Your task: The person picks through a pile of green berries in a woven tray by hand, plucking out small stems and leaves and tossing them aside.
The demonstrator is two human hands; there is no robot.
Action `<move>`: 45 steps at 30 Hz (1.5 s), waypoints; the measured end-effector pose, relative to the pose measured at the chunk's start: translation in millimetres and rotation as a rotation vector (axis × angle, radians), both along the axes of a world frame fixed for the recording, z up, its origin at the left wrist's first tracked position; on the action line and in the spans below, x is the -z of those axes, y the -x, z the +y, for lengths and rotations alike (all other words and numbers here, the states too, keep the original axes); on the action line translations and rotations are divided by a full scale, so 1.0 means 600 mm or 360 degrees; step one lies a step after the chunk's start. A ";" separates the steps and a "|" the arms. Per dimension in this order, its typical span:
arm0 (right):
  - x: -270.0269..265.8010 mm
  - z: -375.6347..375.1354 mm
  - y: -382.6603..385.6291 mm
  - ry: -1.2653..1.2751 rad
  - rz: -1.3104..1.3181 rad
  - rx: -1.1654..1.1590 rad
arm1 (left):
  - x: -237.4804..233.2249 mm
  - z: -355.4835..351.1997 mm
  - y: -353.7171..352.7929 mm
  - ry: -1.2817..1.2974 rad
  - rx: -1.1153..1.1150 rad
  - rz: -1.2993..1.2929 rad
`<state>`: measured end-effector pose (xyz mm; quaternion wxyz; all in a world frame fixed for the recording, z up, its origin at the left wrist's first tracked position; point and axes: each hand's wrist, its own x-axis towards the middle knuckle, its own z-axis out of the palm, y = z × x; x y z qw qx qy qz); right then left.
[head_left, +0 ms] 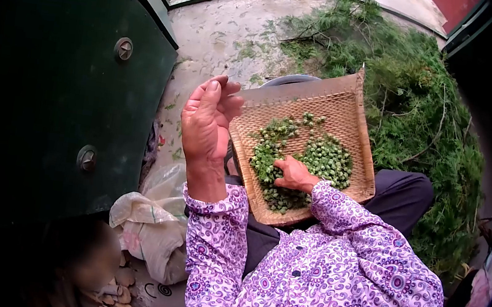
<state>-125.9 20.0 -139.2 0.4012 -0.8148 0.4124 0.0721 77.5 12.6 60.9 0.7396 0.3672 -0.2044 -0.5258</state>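
Note:
A woven winnowing basket (335,112) rests tilted across my lap. In it lie small round green cones (329,158), heaped on the right side, with leafy green bits (265,161) mixed in on the left. My right hand (297,175) is down among them, its fingers bent at the edge of the leafy bits; what the fingertips hold is too small to make out. My left hand (210,118) is raised above the basket's left edge, palm showing and fingers loosely curled, with nothing visible in it.
Cut evergreen branches (417,101) are piled on the floor, ahead and right. A dark green metal door (80,94) stands at left. A whitish woven sack (152,228) lies by my left side, near wood pieces (123,292). A rounded grey rim (290,80) shows behind the basket.

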 end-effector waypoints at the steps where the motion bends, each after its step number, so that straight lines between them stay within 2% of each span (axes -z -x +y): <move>1: -0.012 -0.001 0.009 -0.0013 -0.0033 -0.0063 | 0.001 0.002 -0.002 0.0003 0.0009 -0.0009; 4: -0.046 -0.013 0.056 0.0114 0.0024 -0.0230 | 0.008 0.004 -0.008 -0.0011 0.0011 -0.0056; 9: -0.039 -0.075 0.106 0.0304 0.0099 -0.0098 | 0.006 0.005 -0.006 0.0005 0.0015 -0.0067; 11: -0.039 -0.080 0.079 0.0287 0.0151 -0.0063 | 0.004 0.007 -0.006 0.0003 0.0019 -0.0067; 13: -0.043 -0.083 0.039 0.0271 -0.0033 -0.0189 | 0.004 0.006 -0.006 0.0007 0.0017 -0.0107; 14: -0.022 -0.080 0.021 0.0259 -0.0181 -0.0177 | 0.005 0.006 -0.005 0.0004 0.0010 -0.0114; 17: 0.017 -0.060 -0.036 0.0185 -0.0243 -0.0164 | 0.005 0.006 -0.005 -0.0008 -0.0011 -0.0136; 23: -0.007 -0.013 -0.052 0.0270 -0.0170 -0.0339 | 0.000 0.006 0.002 -0.0018 -0.0005 -0.0159; 24: 0.002 -0.003 -0.049 0.0413 -0.0299 -0.0302 | -0.003 0.005 0.005 -0.0016 -0.0009 -0.0134; 27: 0.014 0.006 -0.053 0.0325 -0.0147 -0.0236 | -0.004 0.003 0.010 -0.0024 -0.0002 -0.0112; 32: 0.039 0.004 -0.028 0.0365 -0.0601 0.0010 | 0.010 0.002 0.014 -0.0032 0.0012 -0.0226; 35: 0.036 -0.009 -0.001 0.0256 -0.0515 0.0086 | 0.011 0.000 0.020 -0.0037 0.0042 -0.0240; 36: 0.035 -0.013 0.005 0.0280 -0.0639 0.0158 | 0.012 -0.001 0.022 -0.0045 0.0052 -0.0253; 40: 0.028 -0.027 0.037 0.0062 -0.0561 0.0442 | 0.012 -0.001 0.026 -0.0067 0.0075 -0.0272; 41: 0.044 -0.033 0.043 0.0047 -0.0657 0.0513 | 0.013 -0.002 0.026 -0.0065 0.0075 -0.0270; 45: 0.021 -0.055 0.039 0.0116 -0.0539 0.0519 | 0.015 -0.002 0.030 -0.0070 0.0125 -0.0315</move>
